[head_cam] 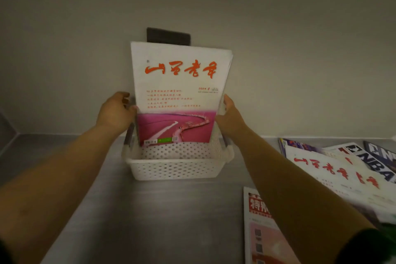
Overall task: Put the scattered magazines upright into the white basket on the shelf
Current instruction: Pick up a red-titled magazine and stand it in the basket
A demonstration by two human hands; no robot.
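Grey metal shelf (171, 210) under a pale wall is where we work. The magazine (177, 92) with red brush lettering and a pink cover photo stands upright in the back of the white basket (175, 169), its lower edge down behind the perforated front wall. It appears to be a small bundle, since several page edges show at its right side.

We hold it by both sides: our left hand (115, 111) curls round its left edge, and our right hand (230, 115) grips its right edge, both just above the basket rim.

To finish this step well, we judge it best to seat the bottom edge flat on the basket floor and lean the covers lightly against the back wall. We would then loosen one hand at a time, as thin magazines can slump forward.

More magazines lie flat to our right: a red-lettered one (334, 176), an NBA issue (377, 163) and a near one (261, 231).
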